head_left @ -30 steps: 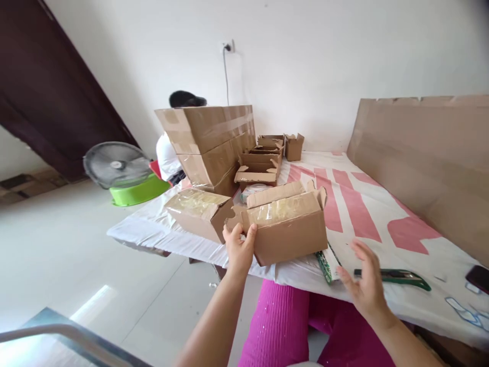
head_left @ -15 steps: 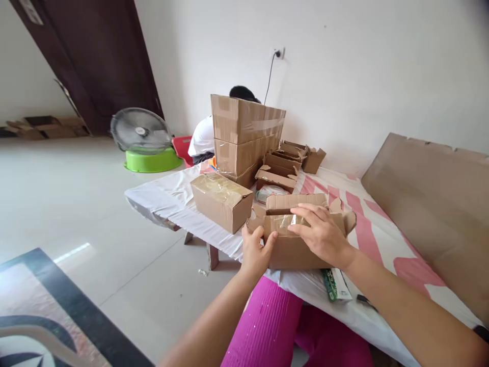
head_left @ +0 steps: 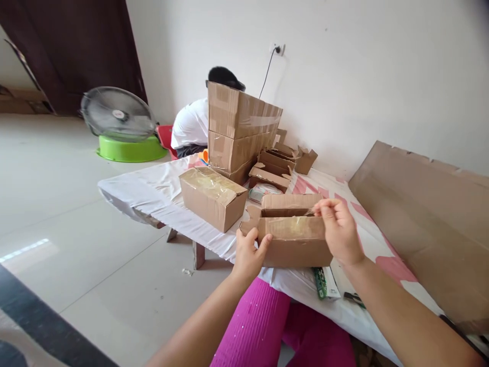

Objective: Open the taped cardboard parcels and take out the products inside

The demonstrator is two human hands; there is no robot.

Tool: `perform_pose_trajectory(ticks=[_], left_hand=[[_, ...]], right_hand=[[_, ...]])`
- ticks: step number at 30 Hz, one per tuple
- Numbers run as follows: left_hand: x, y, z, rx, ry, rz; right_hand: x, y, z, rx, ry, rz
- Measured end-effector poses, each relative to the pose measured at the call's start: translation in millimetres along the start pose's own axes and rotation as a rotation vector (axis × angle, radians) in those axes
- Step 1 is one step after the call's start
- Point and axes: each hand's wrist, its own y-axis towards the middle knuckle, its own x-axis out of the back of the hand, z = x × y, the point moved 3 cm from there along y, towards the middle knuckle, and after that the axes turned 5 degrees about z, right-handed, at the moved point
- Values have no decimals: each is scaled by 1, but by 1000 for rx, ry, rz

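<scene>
An open cardboard box (head_left: 296,252) stands at the table's near edge, its flaps raised and clear tape along the front flap. My left hand (head_left: 250,252) grips its left front corner, thumb on the front face. Over the box's right end, my right hand (head_left: 340,229) is closed in a pinch. Something thin and pale shows at its fingertips, too small to name for sure. Just left of it sits a taped-shut cardboard box (head_left: 212,196). A green and white carton (head_left: 326,283) lies below the open box, beside a small dark object (head_left: 354,298).
Stacked taped boxes (head_left: 239,130) rise behind, partly hiding a person in a white shirt (head_left: 191,124). Several open boxes (head_left: 275,165) and a white packet (head_left: 263,191) lie beside the stack. A large cardboard sheet (head_left: 416,224) leans at right. A fan (head_left: 120,114) rests on a green tub (head_left: 130,149).
My right hand has moved from the front flap's top to the box's right end and closed into a pinch. My left hand keeps its hold. The view has shifted slightly.
</scene>
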Motion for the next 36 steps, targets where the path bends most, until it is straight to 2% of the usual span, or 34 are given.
perform_pose_trajectory(ticks=[3,7,13,16,19,22,25,31,36], left_hand=[[1,4,4,43,8,1],[2,7,2,49,47,6],[0,8,-4,10,81,20],[-1,8,-6,-17,101,6],[-3,10,-6,-22,98,-3],[-4,10,-6,-8,106,0],[-3,9,-7,-10,108,3],[-3,6,-6,-11,130,-2],[-4,4,-7,-30,98,-12]], right_hand=[[37,-15,-3,89,-61,-100],[92,-64,-29,224,-386,-146],[175,-158,-90,106,-829,-121],[205,-197,-98,30,-982,-105],[221,-225,-101,-41,-1044,-58],[226,-243,-106,-107,-1048,-1],[219,-256,-110,-149,-1014,59],[173,-292,-103,-147,-872,220],[138,-362,-109,-227,-820,401]])
